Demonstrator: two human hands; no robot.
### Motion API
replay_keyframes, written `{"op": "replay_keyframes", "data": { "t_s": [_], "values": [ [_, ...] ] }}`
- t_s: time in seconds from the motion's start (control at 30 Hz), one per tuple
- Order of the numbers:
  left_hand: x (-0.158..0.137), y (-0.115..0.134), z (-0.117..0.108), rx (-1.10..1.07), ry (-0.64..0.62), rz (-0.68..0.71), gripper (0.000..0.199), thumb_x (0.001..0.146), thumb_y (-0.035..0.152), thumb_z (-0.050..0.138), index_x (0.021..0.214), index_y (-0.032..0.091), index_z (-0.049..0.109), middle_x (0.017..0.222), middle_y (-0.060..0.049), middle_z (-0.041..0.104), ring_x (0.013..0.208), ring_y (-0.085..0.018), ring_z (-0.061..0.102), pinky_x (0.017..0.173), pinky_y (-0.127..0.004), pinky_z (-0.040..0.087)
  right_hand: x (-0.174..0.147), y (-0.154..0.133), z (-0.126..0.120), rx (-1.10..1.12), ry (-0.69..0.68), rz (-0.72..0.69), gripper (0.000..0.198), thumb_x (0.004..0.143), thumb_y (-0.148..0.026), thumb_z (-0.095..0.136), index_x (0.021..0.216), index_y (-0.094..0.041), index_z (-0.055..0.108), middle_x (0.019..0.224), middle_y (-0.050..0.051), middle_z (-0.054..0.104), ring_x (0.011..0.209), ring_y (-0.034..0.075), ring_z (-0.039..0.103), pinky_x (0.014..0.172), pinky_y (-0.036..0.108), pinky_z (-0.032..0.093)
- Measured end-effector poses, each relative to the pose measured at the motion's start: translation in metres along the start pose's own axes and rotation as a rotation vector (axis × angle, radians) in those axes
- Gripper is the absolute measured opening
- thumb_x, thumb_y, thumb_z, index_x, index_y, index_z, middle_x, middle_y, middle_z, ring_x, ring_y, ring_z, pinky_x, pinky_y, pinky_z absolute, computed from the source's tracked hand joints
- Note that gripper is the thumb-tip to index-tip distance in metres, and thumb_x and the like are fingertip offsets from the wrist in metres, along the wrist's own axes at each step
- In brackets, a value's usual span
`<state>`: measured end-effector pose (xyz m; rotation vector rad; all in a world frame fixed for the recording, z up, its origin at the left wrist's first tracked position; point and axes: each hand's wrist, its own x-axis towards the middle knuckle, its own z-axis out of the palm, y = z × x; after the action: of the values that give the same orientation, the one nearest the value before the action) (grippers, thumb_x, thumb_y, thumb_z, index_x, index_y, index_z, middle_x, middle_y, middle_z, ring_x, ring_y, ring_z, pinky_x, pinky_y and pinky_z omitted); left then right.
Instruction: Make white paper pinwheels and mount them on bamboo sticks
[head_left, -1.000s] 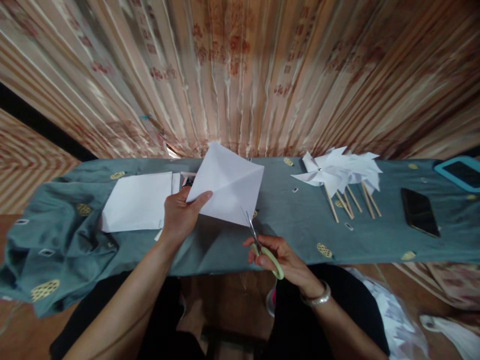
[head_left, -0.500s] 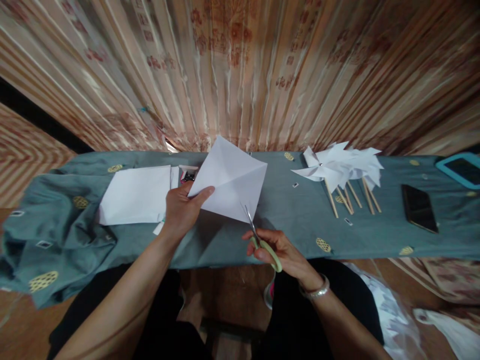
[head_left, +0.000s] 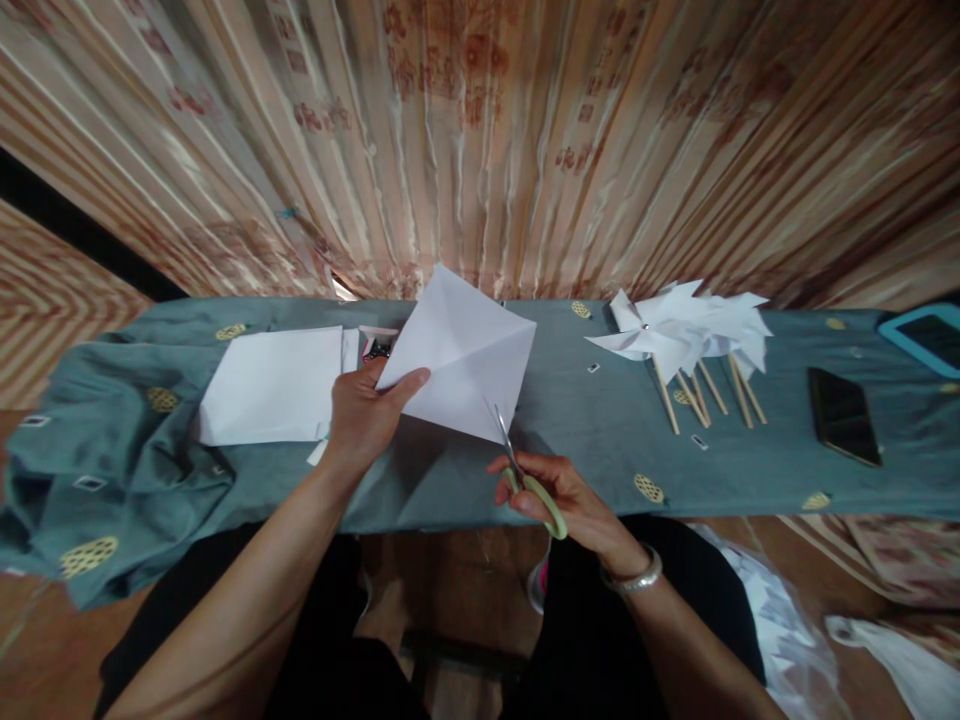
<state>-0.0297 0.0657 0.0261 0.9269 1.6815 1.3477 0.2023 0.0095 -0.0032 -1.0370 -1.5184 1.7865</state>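
A square sheet of white paper (head_left: 469, 350) with diagonal creases is pinched at its left corner by my left hand (head_left: 370, 405), thumb on top. My right hand (head_left: 547, 487) has its fingers in the green handles of a pair of scissors (head_left: 536, 495). The slightly parted blades are at the sheet's lower right corner, one of them lying over the paper. Left of my left hand lies a stack of white paper (head_left: 274, 385). Behind the held sheet, a small box with dark contents (head_left: 377, 345) is partly hidden.
White paper pinwheels (head_left: 682, 325) on wooden sticks lie to the right on the green cloth (head_left: 570, 410). Further right are a dark phone (head_left: 844, 415) and a blue-framed device (head_left: 926, 338). A clear bag (head_left: 784, 640) with white paper pieces sits below the table. A patterned curtain (head_left: 480, 150) hangs behind.
The view has shifted very slightly. The hands, sheet and scissors keep nearly the same places, with the scissor blades still at the paper's lower corner.
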Motion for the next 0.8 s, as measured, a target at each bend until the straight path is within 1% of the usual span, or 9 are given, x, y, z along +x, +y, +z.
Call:
{"op": "replay_keyframes", "data": {
  "t_s": [0.1, 0.27, 0.43, 0.67, 0.8],
  "values": [
    [0.003, -0.004, -0.002, 0.029, -0.083, 0.054, 0.039, 0.059, 0.042, 0.081, 0.087, 0.016, 0.077, 0.071, -0.003, 0.073, 0.065, -0.021, 0.066, 0.059, -0.029, 0.051, 0.000, -0.001, 0.000, 0.018, -0.008, 0.019, 0.047, 0.075, -0.054, 0.071, 0.104, -0.018, 0.067, 0.074, 0.000, 0.060, 0.063, 0.012, 0.050, 0.057, 0.024, 0.038],
    [0.005, -0.007, -0.003, 0.047, -0.079, 0.086, 0.040, 0.060, 0.042, 0.080, 0.088, 0.014, 0.076, 0.069, -0.003, 0.072, 0.062, -0.019, 0.064, 0.058, -0.029, 0.051, 0.000, 0.002, -0.001, 0.013, 0.000, 0.022, 0.047, 0.073, -0.056, 0.072, 0.100, -0.017, 0.067, 0.069, -0.002, 0.055, 0.060, 0.010, 0.044, 0.054, 0.023, 0.033],
    [0.005, -0.009, -0.003, 0.018, -0.096, 0.094, 0.044, 0.060, 0.043, 0.080, 0.093, 0.013, 0.076, 0.069, -0.003, 0.071, 0.063, -0.020, 0.064, 0.059, -0.029, 0.051, 0.000, 0.007, -0.001, -0.010, -0.010, 0.028, 0.049, 0.073, -0.055, 0.072, 0.101, -0.015, 0.067, 0.066, -0.003, 0.051, 0.059, 0.009, 0.041, 0.053, 0.022, 0.032],
    [0.005, -0.009, -0.004, 0.033, -0.093, 0.098, 0.045, 0.063, 0.042, 0.079, 0.097, 0.013, 0.075, 0.068, -0.003, 0.071, 0.062, -0.019, 0.064, 0.059, -0.030, 0.051, 0.001, 0.013, -0.001, 0.025, -0.006, 0.037, 0.046, 0.074, -0.051, 0.073, 0.102, -0.015, 0.067, 0.067, -0.003, 0.055, 0.059, 0.008, 0.045, 0.056, 0.023, 0.036],
    [0.004, -0.008, -0.005, 0.023, -0.097, 0.099, 0.044, 0.063, 0.042, 0.079, 0.096, 0.013, 0.075, 0.068, -0.003, 0.072, 0.062, -0.019, 0.064, 0.057, -0.029, 0.051, 0.002, 0.014, 0.000, 0.052, 0.008, 0.035, 0.043, 0.072, -0.046, 0.077, 0.101, -0.015, 0.067, 0.066, -0.004, 0.056, 0.056, 0.008, 0.045, 0.055, 0.023, 0.039]
  ]
}}
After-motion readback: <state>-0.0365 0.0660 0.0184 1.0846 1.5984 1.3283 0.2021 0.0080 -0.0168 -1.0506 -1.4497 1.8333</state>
